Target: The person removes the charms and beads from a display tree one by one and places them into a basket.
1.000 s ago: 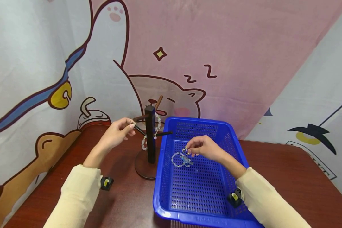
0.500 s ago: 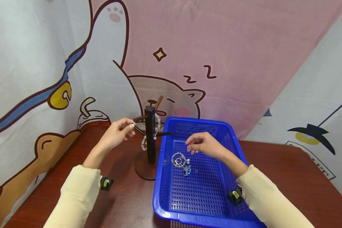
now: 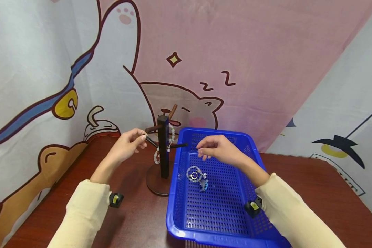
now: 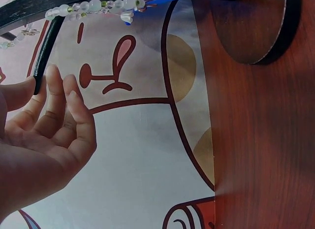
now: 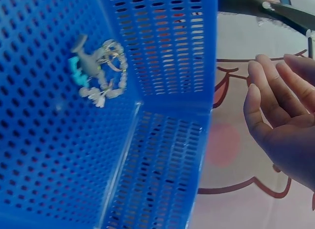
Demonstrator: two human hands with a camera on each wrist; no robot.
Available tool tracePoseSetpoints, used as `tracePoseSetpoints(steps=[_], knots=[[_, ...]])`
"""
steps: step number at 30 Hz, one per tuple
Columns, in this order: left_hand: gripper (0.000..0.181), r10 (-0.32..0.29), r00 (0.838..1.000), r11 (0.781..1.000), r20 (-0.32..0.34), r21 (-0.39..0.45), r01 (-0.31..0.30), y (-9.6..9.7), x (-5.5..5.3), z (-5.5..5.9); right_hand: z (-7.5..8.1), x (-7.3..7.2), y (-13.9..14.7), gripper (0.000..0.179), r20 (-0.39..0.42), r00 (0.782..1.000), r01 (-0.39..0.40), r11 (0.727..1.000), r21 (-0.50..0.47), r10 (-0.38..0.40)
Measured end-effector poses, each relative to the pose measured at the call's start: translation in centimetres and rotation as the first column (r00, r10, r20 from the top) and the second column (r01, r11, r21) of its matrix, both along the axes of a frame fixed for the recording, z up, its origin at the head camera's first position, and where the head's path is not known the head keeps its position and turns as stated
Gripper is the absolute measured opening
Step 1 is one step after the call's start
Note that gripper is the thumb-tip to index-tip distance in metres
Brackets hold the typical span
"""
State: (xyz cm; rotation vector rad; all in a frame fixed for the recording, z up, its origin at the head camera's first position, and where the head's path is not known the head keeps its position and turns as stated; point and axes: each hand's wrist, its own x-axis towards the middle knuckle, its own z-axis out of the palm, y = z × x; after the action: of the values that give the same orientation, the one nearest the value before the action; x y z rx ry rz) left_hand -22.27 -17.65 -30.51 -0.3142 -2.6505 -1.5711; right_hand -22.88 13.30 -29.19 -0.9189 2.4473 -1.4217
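My left hand [image 3: 127,144] pinches the end of a dark peg [image 4: 47,51] on the left of the wooden jewellery stand [image 3: 163,151]. A pale beaded bracelet [image 4: 88,8] hangs around that peg, close to the post. Another beaded bracelet [image 3: 172,136] hangs at the post's right. Above the blue basket [image 3: 172,206], my right hand [image 3: 220,148] holds nothing, its fingers loosely bent. Beneath it on the basket floor lie a clear beaded bracelet [image 3: 189,170] and a keyring with a grey and blue dolphin-like charm [image 5: 88,64], overlapping.
The stand's round base [image 3: 155,186] rests on the reddish-brown table [image 3: 136,220], left of the basket. A bare brown peg [image 3: 152,128] and a dark peg [image 3: 179,145] stick out from the post, the latter over the basket rim. A cartoon-printed cloth [image 3: 260,69] hangs behind.
My right hand has let go of the ring with the charm, which dropped beside the bracelet in the basket. That hand then rose slightly and went left. My left hand has stayed put.
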Motion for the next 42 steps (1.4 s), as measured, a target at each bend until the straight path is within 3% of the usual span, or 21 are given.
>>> tracePoseSetpoints(steps=[14,23,28,36,42], knots=[[0.026,0.032,0.999,0.999,0.005,-0.004,-0.032,0.1,0.2,0.1,1.4,0.4,-2.4,0.015,-0.03,0.998,-0.063,0.997,-0.036,0.062],[0.027,0.118,0.992,0.992,-0.034,-0.044,-0.12,0.5,0.8,0.8,1.5,0.5,-2.9,0.019,-0.021,0.998,-0.051,0.998,-0.025,0.051],[0.028,0.142,0.986,0.986,-0.085,-0.07,-0.148,0.4,1.8,2.3,1.6,0.5,-3.0,0.018,-0.021,0.998,-0.052,0.998,-0.024,0.052],[0.039,0.104,0.984,0.994,-0.142,0.051,-0.098,1.1,4.4,5.8,1.7,0.4,-3.0,0.018,-0.023,0.998,-0.054,0.998,-0.025,0.053],[0.038,0.05,0.978,0.999,-0.201,0.015,-0.048,1.9,6.4,7.6,1.8,0.4,-3.0,0.017,-0.023,0.999,-0.05,0.999,-0.017,0.05]])
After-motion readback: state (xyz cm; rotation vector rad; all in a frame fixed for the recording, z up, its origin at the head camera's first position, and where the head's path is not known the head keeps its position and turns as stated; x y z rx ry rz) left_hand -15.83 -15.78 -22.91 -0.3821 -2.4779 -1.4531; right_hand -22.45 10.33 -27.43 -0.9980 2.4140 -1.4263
